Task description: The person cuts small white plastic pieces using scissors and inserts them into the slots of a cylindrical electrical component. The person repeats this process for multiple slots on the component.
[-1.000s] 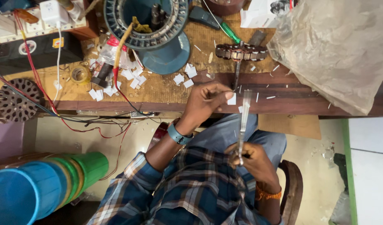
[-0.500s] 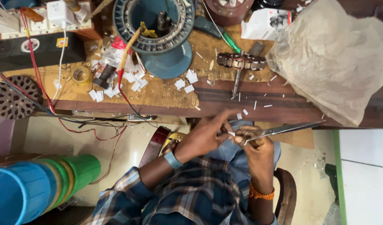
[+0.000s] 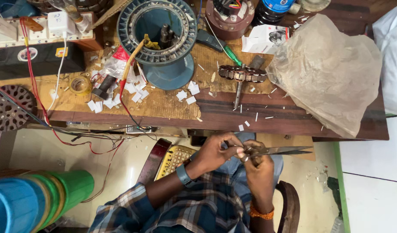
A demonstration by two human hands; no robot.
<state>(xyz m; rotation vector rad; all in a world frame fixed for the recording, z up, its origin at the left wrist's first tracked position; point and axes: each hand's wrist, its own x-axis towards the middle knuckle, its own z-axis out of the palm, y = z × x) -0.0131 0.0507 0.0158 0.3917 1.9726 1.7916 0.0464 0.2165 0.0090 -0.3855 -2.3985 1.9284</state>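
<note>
Down below the edge of the dark wooden workbench (image 3: 293,123), both hands met over the lap. The right hand (image 3: 260,166) was closed around the handles of long steel scissors (image 3: 278,151), whose blades pointed right, nearly shut. The left hand (image 3: 215,153) pinched something small at the scissors' pivot; what it was could not be made out.

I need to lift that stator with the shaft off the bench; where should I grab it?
Grip the metal shaft sticking out from the stator ring toward the bench's near edge. Come from the seated side: the shaft lies flat and bare there, while the ring carries windings.
</note>
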